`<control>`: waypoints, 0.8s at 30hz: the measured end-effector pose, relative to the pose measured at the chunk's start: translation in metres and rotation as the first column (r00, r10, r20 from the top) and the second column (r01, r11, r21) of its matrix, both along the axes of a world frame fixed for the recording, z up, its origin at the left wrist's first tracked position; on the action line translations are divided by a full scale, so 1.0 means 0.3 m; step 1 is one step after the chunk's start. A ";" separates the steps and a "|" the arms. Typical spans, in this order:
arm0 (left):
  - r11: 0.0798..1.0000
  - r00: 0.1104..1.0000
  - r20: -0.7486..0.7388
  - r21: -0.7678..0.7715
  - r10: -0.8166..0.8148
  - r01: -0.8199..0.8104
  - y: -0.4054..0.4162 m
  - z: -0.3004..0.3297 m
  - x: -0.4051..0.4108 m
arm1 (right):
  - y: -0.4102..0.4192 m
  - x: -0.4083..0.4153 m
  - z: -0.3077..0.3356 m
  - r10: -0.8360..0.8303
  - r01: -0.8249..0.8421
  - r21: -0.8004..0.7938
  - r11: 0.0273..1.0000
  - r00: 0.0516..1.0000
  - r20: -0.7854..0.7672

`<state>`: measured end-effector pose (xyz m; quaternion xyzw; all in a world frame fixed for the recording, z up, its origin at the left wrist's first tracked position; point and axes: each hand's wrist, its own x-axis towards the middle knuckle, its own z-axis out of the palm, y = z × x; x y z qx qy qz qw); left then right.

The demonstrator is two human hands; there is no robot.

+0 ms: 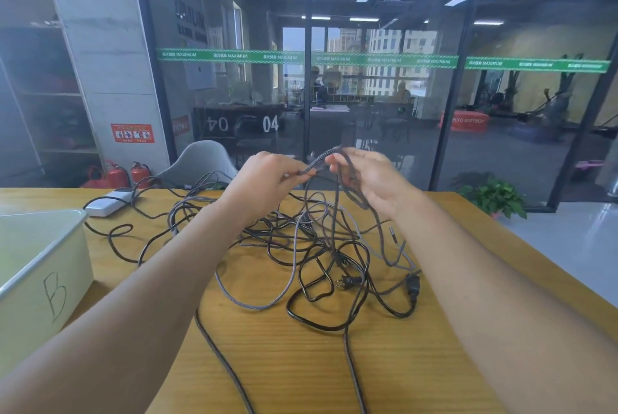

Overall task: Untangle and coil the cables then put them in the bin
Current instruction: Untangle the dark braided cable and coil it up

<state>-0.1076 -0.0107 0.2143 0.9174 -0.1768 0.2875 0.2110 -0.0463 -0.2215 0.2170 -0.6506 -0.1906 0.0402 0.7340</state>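
Both forearms and hands [267, 179] are bare, with no sleeves visible.

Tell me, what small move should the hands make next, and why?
Probably lift the braided cable that the left hand and right hand hold, drawing it out of the tangle: its lower length still runs into the pile.

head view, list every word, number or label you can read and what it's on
"B": handwritten on the side of the bin
"04": white digits on the glass wall, with a mirrored copy beside them
"MAXIMUM": repeated along the green strip on the glass
Red sign on the pillar: too small to read
Orange box behind the glass: lettering blurred
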 end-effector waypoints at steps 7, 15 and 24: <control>0.904 0.934 -0.148 0.338 0.325 -0.261 0.063 -0.129 0.053 | -0.096 0.068 0.040 -0.144 0.113 0.226 0.967 0.982 0.124; 0.977 0.944 -0.314 -0.147 0.102 -0.154 0.013 -0.222 0.075 | -0.103 0.011 -0.090 0.050 0.257 -0.609 0.751 0.896 0.440; 0.498 0.842 -0.414 -0.842 -0.347 -0.208 -0.023 -0.242 0.051 | -0.052 -0.094 -0.303 0.353 0.247 -0.878 0.410 0.845 0.403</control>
